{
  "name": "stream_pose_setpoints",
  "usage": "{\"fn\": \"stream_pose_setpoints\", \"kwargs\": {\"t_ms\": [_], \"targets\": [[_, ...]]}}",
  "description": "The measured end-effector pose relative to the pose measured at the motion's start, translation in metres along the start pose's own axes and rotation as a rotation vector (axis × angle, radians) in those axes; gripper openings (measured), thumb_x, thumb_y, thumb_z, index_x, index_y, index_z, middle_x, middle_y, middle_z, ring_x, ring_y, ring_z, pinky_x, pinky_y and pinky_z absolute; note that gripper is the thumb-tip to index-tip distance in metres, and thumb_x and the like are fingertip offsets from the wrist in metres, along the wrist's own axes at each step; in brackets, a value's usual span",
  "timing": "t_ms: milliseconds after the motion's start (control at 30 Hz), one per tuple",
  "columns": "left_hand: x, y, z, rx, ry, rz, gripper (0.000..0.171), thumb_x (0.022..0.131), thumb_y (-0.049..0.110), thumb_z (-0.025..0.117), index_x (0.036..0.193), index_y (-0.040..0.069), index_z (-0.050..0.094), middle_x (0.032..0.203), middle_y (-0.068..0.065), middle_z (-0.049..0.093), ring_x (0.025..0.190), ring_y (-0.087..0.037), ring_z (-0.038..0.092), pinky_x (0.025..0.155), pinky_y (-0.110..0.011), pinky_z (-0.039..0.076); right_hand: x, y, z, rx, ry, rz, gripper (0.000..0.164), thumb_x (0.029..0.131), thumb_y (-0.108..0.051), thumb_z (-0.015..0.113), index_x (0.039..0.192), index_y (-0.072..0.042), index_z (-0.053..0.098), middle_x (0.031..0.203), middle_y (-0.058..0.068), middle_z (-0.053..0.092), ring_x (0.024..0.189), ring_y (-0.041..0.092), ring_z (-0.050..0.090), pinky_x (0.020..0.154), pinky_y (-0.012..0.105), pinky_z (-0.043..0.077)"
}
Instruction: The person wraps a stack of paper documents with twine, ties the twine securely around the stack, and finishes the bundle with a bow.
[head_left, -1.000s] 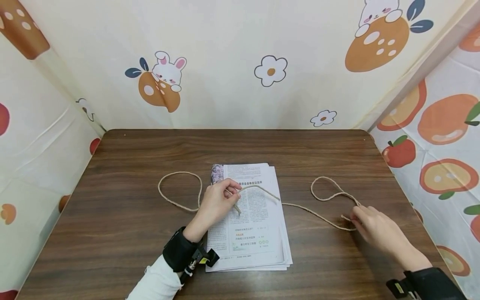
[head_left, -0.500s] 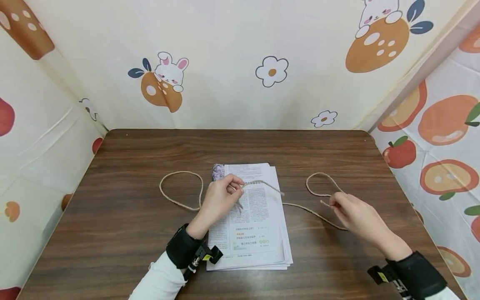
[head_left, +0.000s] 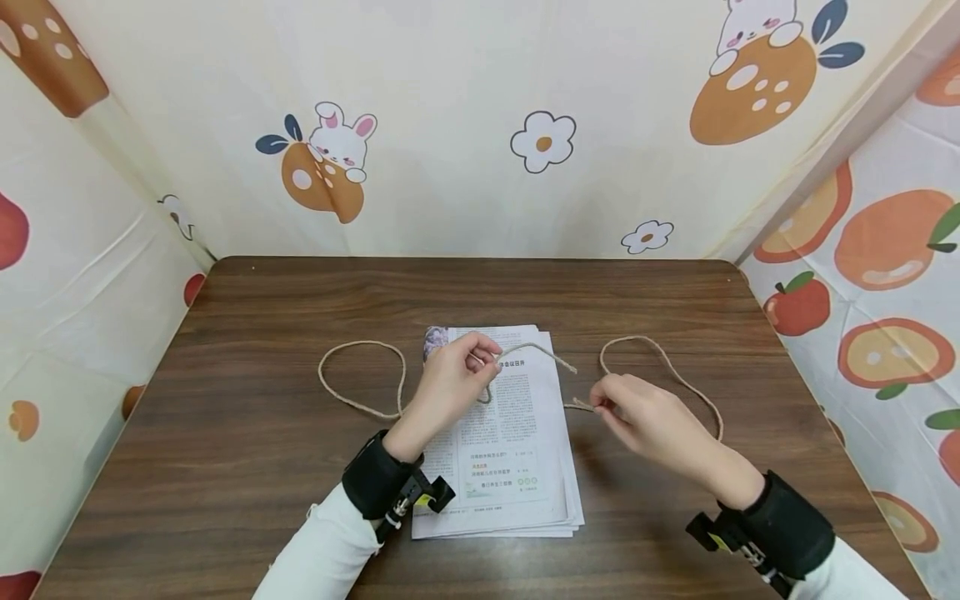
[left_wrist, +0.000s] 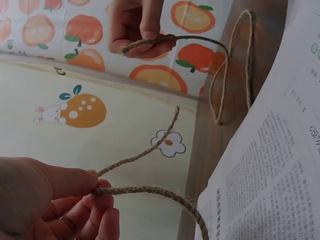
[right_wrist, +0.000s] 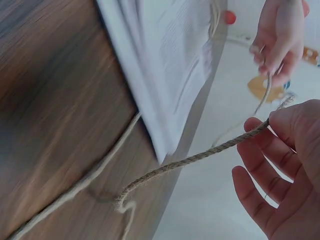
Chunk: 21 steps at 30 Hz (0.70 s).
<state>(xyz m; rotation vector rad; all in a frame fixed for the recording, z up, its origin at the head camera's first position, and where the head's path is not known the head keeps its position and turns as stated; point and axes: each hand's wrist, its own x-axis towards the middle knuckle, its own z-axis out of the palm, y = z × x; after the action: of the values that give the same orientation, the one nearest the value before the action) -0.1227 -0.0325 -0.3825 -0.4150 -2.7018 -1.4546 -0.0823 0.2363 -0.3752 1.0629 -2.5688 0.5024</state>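
Note:
A stack of printed paper sheets (head_left: pixel 517 467) lies in the middle of the table, with a length of beige twine (head_left: pixel 708 400) passing beneath it. Above the stack's upper part, my left hand (head_left: pixel 455 375) pinches the twine near one end between thumb and fingertips; a short free tail (left_wrist: pixel 145 152) sticks out past the fingers. My right hand (head_left: pixel 648 417), just right of the stack, pinches the other end (right_wrist: pixel 200 156) between thumb and forefinger, its remaining fingers spread loosely. The two hands are apart, facing each other.
A loop of the twine (head_left: pixel 320 371) lies on the wooden table (head_left: pixel 247 467) left of the stack, and another curves behind the right hand. Patterned cloth walls (head_left: pixel 450 192) stand at the back and sides. Each wrist wears a black camera band (head_left: pixel 780 529).
My right hand has moved left towards the stack, bringing its twine end along and reshaping the right loop. My left hand has shifted slightly right and up, still pinching its end.

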Motion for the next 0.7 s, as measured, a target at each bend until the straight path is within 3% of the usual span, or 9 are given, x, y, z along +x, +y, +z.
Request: {"fn": "stream_pose_setpoints", "kwargs": {"t_ms": [33,167,467,700], "targets": [[0.001,0.001,0.0,0.003,0.002,0.004,0.011,0.081,0.009,0.067,0.091,0.014,0.064,0.075,0.005,0.062,0.065,-0.004,0.056,0.064,-0.022,0.044,0.003,-0.003,0.0,0.011,-0.01,0.003,0.003,0.089,-0.014,0.054,0.087,-0.015,0.056,0.081,-0.01,0.054,0.072,0.002,0.052,0.06,0.02,0.045],[0.003,0.005,0.0,0.017,0.003,0.022,0.012,0.081,0.009,0.068,0.091,0.013,0.064,0.075,0.005,0.061,0.066,-0.005,0.055,0.063,-0.021,0.044,0.016,-0.013,0.0,0.07,-0.035,-0.003,0.023,0.075,0.0,0.066,0.088,-0.016,0.055,0.082,-0.011,0.054,0.073,0.001,0.052,0.062,0.019,0.045],[0.014,0.025,-0.002,-0.018,0.029,0.085,0.013,0.081,0.008,0.068,0.093,0.01,0.064,0.077,0.002,0.063,0.067,-0.007,0.056,0.061,-0.021,0.044,0.051,-0.023,-0.017,0.148,0.037,-0.031,0.025,0.075,0.001,0.068,0.095,-0.011,0.06,0.086,-0.006,0.062,0.073,0.002,0.054,0.064,0.015,0.045],[0.027,0.043,0.002,-0.041,0.005,0.117,0.012,0.082,0.008,0.067,0.093,0.01,0.064,0.078,0.001,0.063,0.068,-0.008,0.056,0.061,-0.019,0.045,0.057,-0.028,-0.032,0.211,0.054,0.0,0.029,0.075,0.006,0.067,0.101,-0.007,0.062,0.088,-0.004,0.063,0.072,0.001,0.054,0.065,0.013,0.044]]}}
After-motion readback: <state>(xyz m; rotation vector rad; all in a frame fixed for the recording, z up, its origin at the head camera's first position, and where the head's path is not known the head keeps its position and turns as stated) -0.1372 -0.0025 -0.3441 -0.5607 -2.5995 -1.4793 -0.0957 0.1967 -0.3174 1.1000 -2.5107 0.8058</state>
